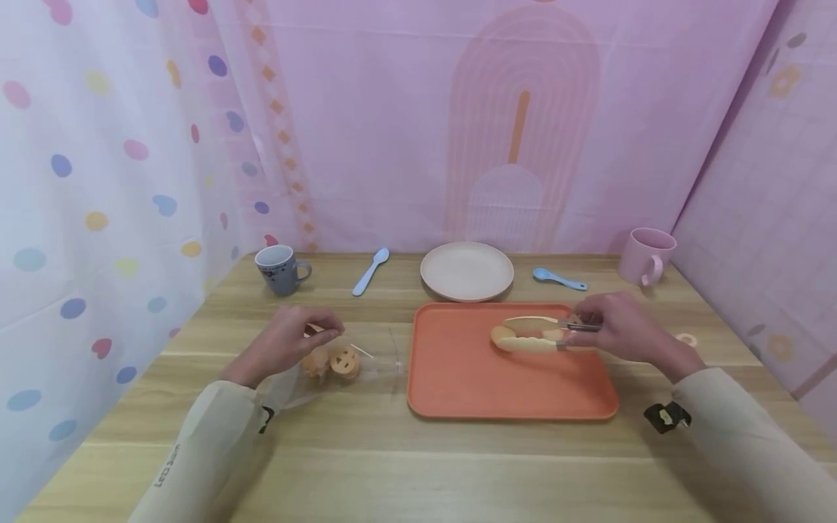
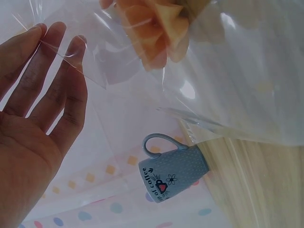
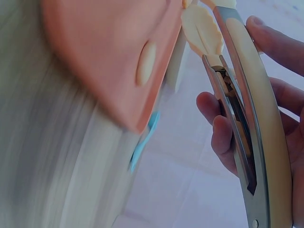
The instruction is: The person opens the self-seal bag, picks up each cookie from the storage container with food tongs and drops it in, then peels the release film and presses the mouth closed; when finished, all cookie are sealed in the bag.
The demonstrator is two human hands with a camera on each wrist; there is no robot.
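The left hand (image 1: 290, 341) pinches the edge of a clear plastic bag (image 2: 237, 95) between thumb and index finger, its other fingers loosely extended. The bag spreads over the counter (image 1: 327, 472) at the orange tray's (image 1: 510, 388) nine o'clock. Inside it are a ruffled tan piece (image 2: 161, 33) and a round piece with face-like cut-outs (image 1: 344, 361), the two side by side under the hand.

The right hand (image 1: 621, 330) grasps a pair of cream-and-metal tongs (image 3: 273, 123), thumb on one arm and fingers curled round the other. The tongs reach over the tray from about two o'clock, tips pointing to nine. A small rounded tan piece (image 1: 500, 336) shows at the tips; how firmly they clamp it cannot be told. An oval tan piece (image 3: 146, 63) lies on the tray.

Around the tray, a pale plate (image 1: 467, 270) sits at eleven o'clock, a short blue spoon (image 1: 559, 279) at one, a pink mug (image 1: 644, 258) at two and a tan ring (image 1: 686, 339) at three, near the right wrist. A longer blue spoon (image 1: 370, 272) and a grey-blue mug (image 1: 281, 270) both stand toward ten, the mug farther out.
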